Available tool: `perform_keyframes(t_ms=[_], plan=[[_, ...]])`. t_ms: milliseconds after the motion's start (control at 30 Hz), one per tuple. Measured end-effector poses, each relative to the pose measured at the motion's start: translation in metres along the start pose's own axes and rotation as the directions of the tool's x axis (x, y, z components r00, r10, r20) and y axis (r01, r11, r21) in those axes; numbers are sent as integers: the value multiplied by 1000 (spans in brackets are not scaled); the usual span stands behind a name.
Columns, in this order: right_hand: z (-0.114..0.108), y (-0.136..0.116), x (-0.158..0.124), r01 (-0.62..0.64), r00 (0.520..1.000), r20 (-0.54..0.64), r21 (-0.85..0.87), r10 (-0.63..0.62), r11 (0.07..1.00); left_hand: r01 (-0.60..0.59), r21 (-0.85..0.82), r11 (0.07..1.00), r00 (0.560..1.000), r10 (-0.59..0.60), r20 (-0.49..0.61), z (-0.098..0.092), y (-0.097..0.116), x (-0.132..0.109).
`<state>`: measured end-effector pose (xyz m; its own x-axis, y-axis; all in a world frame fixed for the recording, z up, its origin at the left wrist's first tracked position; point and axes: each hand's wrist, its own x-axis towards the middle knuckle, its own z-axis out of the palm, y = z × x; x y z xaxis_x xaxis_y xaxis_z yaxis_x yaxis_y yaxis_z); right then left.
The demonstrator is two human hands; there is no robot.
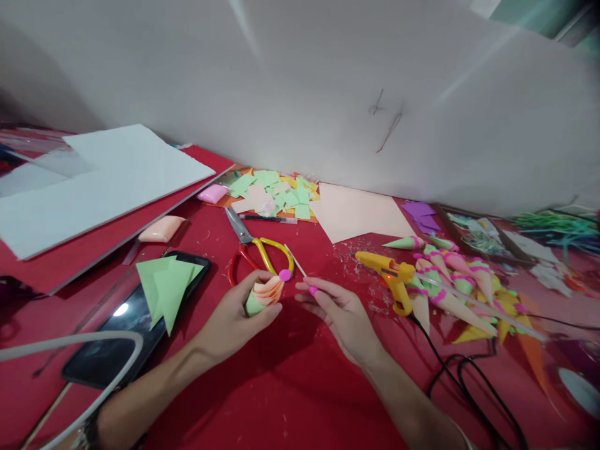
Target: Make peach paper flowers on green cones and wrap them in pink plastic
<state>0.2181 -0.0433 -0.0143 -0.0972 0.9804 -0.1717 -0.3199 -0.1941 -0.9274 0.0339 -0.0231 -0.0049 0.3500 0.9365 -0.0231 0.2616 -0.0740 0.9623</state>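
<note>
So, the red table spreads wide, with its best open room between the two forearms. The white board crowds the far left, and the phone hems in the near left. Just beyond the hands sit the scissors, while the glue gun and its black cord edge the right.

Both hands stand apart at centre, a narrow gap between them! The left hand is wrapped around the paper cone, raised over the table; its long axis slants from green at lower left to the pink ball at upper right, which faces the right hand. Those fingers pinch the stick, its bare end aimed up-left at the scissors' yellow handle.
</note>
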Motion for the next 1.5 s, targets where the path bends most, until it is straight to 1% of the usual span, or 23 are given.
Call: perform_keyframes(t_ms=[67,133,200,267,367,400,467,533,567,633,700,767,900,1033,1133,1200,1300,1333,1400,1500], plan=[[0,0,0,-16,1000,-25,-21,16,1000,-22,43,999,999,20,38,0,2,-1],[-1,0,1,9,998,-66,-66,-13,998,-37,86,996,996,31,80,1,2,-1],[-1,0,1,48,996,-71,-87,-55,995,-50,120,992,993,36,116,1,3,-1],[-1,0,1,45,998,-47,-51,-48,998,-62,149,987,988,40,147,1,2,-1],[-3,2,1,-4,999,-39,1,4,1000,-70,186,980,980,33,194,2,1,0],[-3,2,1,2,998,-55,-8,-3,1000,-70,198,978,978,28,209,2,1,1],[-5,3,1,55,994,-96,-49,-59,997,-75,216,974,971,22,237,3,1,1],[-5,2,2,103,988,-106,-66,-110,992,-82,227,970,967,23,253,3,1,1],[-5,1,3,109,988,-100,-52,-114,993,-85,230,970,967,24,254,4,1,1],[-4,0,3,93,991,-94,10,-92,996,-82,240,967,968,20,251,4,1,2],[-4,-1,3,78,990,-121,50,-71,996,-73,258,963,971,10,238,4,1,2],[-5,0,2,101,983,-153,4,-99,995,-62,283,957,973,-5,230,4,1,2],[-8,2,1,163,972,-136,-183,-189,969,-62,314,947,973,-12,228,5,1,2],[-7,2,1,175,969,-141,-198,-204,965,-64,314,947,970,-15,244,5,0,1],[-4,-2,-1,183,970,-113,-230,-213,956,-74,320,945,972,-3,233,6,-1,1],[-2,-5,-4,236,958,-86,-304,-273,923,-81,319,944,972,5,233,6,-2,2],[1,-9,-9,362,910,-22,-444,-414,819,-92,318,944,973,17,231,6,-1,2],[1,-10,-10,383,900,2,-482,-436,788,-95,317,944,973,22,229,6,-1,2],[2,-11,-11,384,902,35,-522,-431,762,-98,317,943,974,25,226,6,0,2],[2,-11,-10,359,917,45,-524,-396,772,-99,315,944,973,26,229,5,2,2]])
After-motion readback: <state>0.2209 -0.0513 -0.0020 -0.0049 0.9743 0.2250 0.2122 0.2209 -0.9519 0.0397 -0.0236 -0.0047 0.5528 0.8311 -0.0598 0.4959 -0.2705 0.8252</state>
